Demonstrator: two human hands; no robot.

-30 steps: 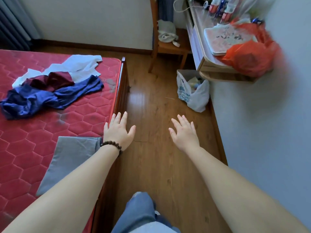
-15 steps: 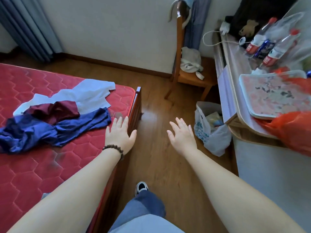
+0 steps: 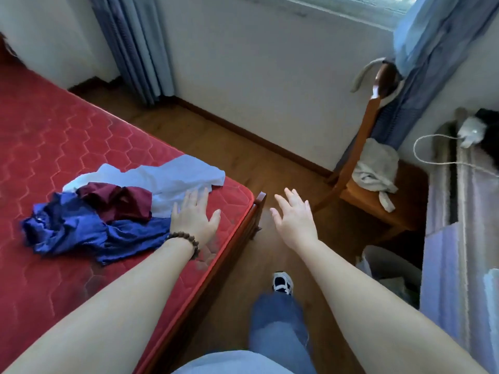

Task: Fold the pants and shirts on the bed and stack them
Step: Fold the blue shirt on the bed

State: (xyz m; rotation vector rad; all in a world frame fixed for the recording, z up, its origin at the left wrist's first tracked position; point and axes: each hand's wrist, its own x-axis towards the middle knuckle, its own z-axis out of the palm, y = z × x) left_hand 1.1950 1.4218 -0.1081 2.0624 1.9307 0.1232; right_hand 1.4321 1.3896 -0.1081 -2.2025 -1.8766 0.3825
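Note:
A loose heap of clothes lies near the corner of the red mattress (image 3: 54, 136): a white shirt (image 3: 167, 176) at the back, a maroon garment (image 3: 118, 201) in the middle and a crumpled blue garment (image 3: 81, 228) in front. My left hand (image 3: 194, 220), with a bead bracelet at the wrist, hovers with spread fingers over the right end of the heap, holding nothing. My right hand (image 3: 294, 220) is open too, stretched out over the wooden floor beside the bed corner.
The bed's wooden frame corner (image 3: 260, 198) juts out between my hands. A wooden chair (image 3: 372, 190) with a pale cloth on its seat stands at the right. A desk (image 3: 464, 238) and a bag (image 3: 388, 273) fill the right side. My leg and shoe (image 3: 282, 283) stand on the floor.
The view has swung up and I have moved toward the bed corner. Both open hands now reach farther forward, the left one over the clothes heap. The folded grey garment has left the view.

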